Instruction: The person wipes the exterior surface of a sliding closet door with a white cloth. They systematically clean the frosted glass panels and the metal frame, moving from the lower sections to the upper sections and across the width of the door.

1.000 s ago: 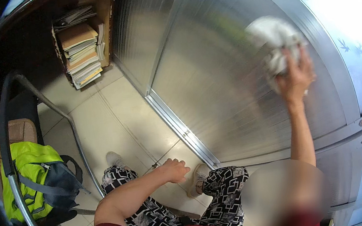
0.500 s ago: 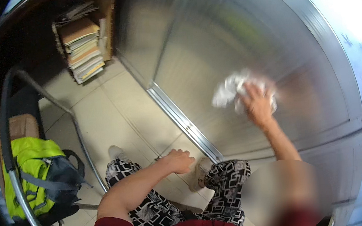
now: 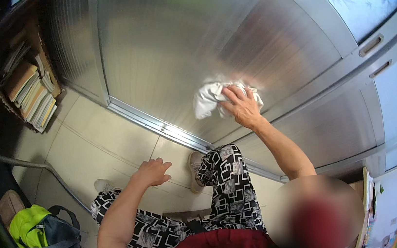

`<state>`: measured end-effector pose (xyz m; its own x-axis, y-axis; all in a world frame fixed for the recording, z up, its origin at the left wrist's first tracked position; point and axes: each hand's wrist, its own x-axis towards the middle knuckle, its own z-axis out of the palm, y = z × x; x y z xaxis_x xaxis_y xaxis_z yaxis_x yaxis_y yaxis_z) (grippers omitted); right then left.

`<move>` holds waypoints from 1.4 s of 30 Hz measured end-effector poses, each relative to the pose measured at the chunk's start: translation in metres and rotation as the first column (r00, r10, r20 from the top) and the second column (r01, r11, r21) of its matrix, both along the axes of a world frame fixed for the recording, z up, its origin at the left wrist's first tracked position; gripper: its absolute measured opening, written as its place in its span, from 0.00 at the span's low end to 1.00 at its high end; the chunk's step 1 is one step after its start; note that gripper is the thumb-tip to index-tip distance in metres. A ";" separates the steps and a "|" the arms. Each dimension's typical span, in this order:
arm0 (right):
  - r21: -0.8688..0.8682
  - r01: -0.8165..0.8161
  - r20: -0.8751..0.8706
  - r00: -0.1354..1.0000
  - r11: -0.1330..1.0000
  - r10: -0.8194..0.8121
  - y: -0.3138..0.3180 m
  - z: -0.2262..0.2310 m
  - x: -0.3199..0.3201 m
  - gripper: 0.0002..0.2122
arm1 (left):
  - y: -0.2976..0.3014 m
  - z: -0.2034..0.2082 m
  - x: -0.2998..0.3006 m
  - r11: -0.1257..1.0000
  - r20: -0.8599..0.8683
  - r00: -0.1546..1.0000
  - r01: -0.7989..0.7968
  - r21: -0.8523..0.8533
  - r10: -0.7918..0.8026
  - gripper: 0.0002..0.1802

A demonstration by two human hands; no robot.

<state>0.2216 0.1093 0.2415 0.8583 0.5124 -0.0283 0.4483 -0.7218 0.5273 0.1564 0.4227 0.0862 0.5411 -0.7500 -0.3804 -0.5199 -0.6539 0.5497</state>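
My right hand (image 3: 242, 106) presses a crumpled white cloth (image 3: 207, 99) against the ribbed, silvery panel (image 3: 166, 54) of a sliding door. Its fingers lie spread over the cloth, which bunches out on both sides of the hand. My left hand (image 3: 154, 172) hangs in the air above my knees, palm down. Its fingers are loosely bent and a little apart, with nothing in them. Below it are my patterned trousers (image 3: 227, 184) and the tiled floor.
A metal track (image 3: 159, 127) runs along the door's foot. Recessed handles (image 3: 371, 45) sit in the frame at right. At far left stands a box of stacked papers (image 3: 34, 96). A green backpack (image 3: 29, 231) rests on a metal-framed chair (image 3: 60, 176).
My view has turned to the right, so box, chair and backpack sit farther left. The cloth under my right hand is now lower on the panel, nearer the track. My left hand stays empty.
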 end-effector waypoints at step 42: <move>0.036 -0.256 0.641 0.748 0.966 0.174 -0.052 0.144 0.035 0.34 | 0.326 0.151 -0.088 0.129 0.993 -0.088 -0.987 -0.097 0.074 0.38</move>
